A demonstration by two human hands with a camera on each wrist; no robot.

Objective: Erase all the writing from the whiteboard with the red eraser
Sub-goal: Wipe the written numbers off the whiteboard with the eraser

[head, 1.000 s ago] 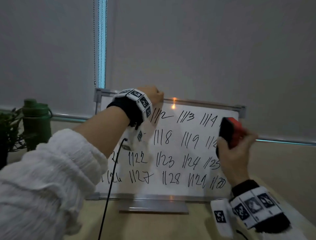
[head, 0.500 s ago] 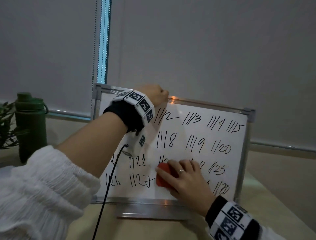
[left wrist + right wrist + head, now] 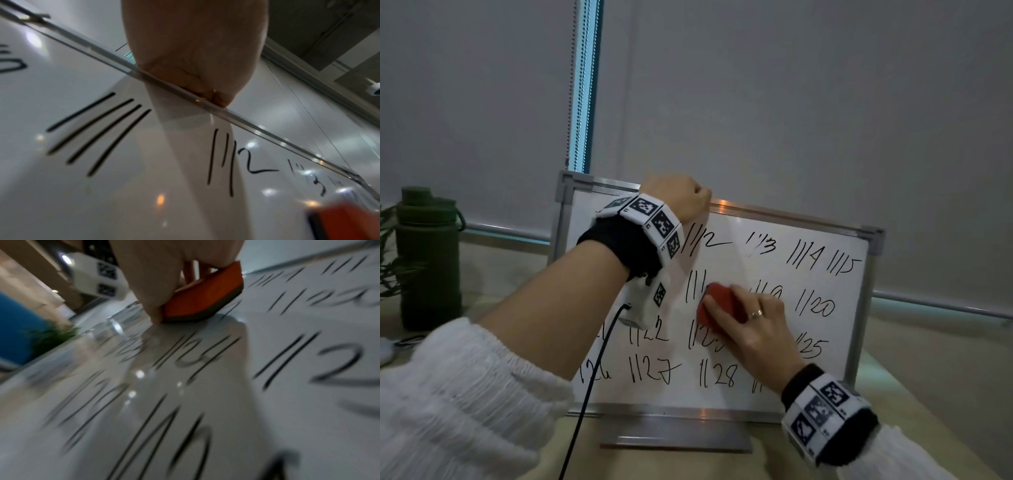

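A small framed whiteboard (image 3: 774, 236) stands upright on the table, covered in rows of black dates. My right hand (image 3: 750, 322) grips the red eraser (image 3: 717, 303) and presses its felt side flat on the board's middle, over the second row. In the right wrist view the eraser (image 3: 205, 292) sits under my fingers (image 3: 154, 288). My left hand (image 3: 681, 198) grips the board's top frame near its left end; in the left wrist view the hand (image 3: 191, 53) is curled over the metal frame (image 3: 92, 48). Part of "11/3" looks smeared.
A dark green bottle (image 3: 428, 257) and a plant (image 3: 387, 260) stand left of the board. A black cable (image 3: 592, 377) hangs from my left wrist across the board's lower left. Grey roller blinds (image 3: 791, 102) hang behind. The board's metal foot (image 3: 674, 440) rests on the beige table.
The right hand brought the eraser from off the board's right edge down onto the lower rows, then slid it up to the second row. Some writing there got wiped. The left hand stayed.
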